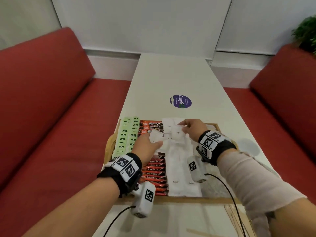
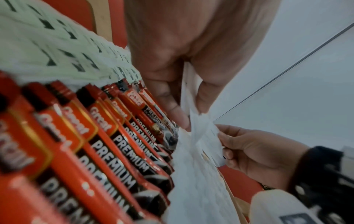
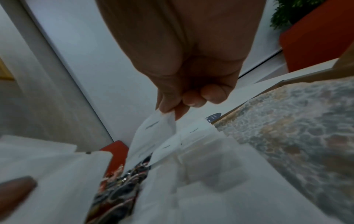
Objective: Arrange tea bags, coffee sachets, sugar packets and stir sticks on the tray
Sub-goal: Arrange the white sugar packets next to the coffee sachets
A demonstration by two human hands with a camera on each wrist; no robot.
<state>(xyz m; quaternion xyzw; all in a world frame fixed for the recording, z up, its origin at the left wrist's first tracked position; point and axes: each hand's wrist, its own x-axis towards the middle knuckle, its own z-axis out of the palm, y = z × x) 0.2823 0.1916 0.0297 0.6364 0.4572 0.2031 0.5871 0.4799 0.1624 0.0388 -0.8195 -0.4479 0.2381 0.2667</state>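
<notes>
A wooden tray (image 1: 179, 199) lies on the white table. It holds green tea bags (image 1: 125, 135) in rows on the left, red coffee sachets (image 1: 153, 173) beside them, and white sugar packets (image 1: 181, 168) in the middle. My left hand (image 1: 150, 146) grips a bunch of white sugar packets (image 2: 188, 97) above the tray. My right hand (image 1: 189, 127) pinches one sugar packet (image 1: 177, 134) by its corner between thumb and fingertips (image 3: 172, 110), just above the far rows. Wooden stir sticks (image 1: 234, 218) lie on the table near the front right, partly hidden by my right arm.
A purple round sticker (image 1: 180, 101) marks the table beyond the tray. Red sofas (image 1: 42, 93) flank the table on both sides. A green plant (image 1: 306, 33) stands at the far right. The tray's right part (image 1: 212, 129) shows its patterned bottom.
</notes>
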